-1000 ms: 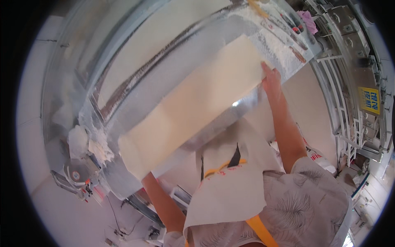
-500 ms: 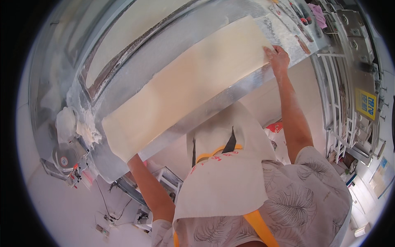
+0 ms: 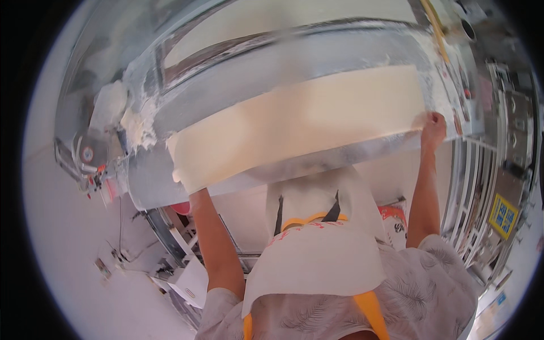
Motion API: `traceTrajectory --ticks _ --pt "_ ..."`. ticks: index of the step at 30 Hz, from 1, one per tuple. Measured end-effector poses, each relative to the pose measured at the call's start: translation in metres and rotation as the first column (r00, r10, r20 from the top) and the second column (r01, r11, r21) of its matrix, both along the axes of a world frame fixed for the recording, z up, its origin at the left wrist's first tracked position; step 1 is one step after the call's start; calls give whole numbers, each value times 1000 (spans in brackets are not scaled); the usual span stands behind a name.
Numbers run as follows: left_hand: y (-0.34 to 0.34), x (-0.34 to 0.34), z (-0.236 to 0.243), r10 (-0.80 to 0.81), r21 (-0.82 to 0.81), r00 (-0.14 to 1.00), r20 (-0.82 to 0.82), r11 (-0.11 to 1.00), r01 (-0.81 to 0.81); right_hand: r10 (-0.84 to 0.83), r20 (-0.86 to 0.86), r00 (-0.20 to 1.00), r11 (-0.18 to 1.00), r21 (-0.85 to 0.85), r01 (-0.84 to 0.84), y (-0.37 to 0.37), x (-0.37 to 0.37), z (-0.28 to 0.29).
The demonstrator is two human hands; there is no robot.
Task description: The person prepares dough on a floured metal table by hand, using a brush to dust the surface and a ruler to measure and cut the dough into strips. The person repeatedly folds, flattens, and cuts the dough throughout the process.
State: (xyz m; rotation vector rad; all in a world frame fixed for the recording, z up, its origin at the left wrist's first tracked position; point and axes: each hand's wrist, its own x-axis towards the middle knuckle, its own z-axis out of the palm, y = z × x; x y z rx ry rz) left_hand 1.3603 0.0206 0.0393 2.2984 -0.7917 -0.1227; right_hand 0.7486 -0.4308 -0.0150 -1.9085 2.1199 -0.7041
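A wide, pale cream sheet of dough (image 3: 300, 122) lies across the flour-dusted metal bed of a rolling machine (image 3: 294, 56). My right hand (image 3: 433, 124) grips the sheet's near right corner. My left hand reaches under the sheet's near left corner and is hidden by the dough; only its forearm (image 3: 212, 238) shows. Both arms are stretched out wide, holding the sheet's near edge.
Clumps of flour and dough scraps (image 3: 133, 122) stick to the machine's left end, beside a small motor part (image 3: 88, 156). A metal rack (image 3: 487, 187) stands at the right. A white floor (image 3: 73, 255) lies at the left. I wear a white apron (image 3: 317, 249).
The view has turned, so the dough sheet now lies more level across the picture. My arms have spread wider along its near edge, and my left hand has gone under the corner.
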Motion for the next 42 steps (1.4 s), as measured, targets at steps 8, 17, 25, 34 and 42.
traceTrajectory --ticks 8,17,25,34,42 --pt "54 19 -49 117 -314 854 -507 898 -309 509 482 713 812 5 -584 111 253 97" --pt "60 1 -90 -224 -456 422 -879 654 -603 842 538 44 -273 495 -825 248 669 86" --pt "81 1 -106 -421 -449 252 -872 478 -755 415 849 327 -629 528 -571 307 759 74" --pt "140 25 -28 -306 -374 308 -901 188 -908 519 810 273 -344 490 -801 345 775 49" --pt "143 26 -18 602 6 483 -636 630 -777 754 635 169 -223 490 -843 365 772 55"
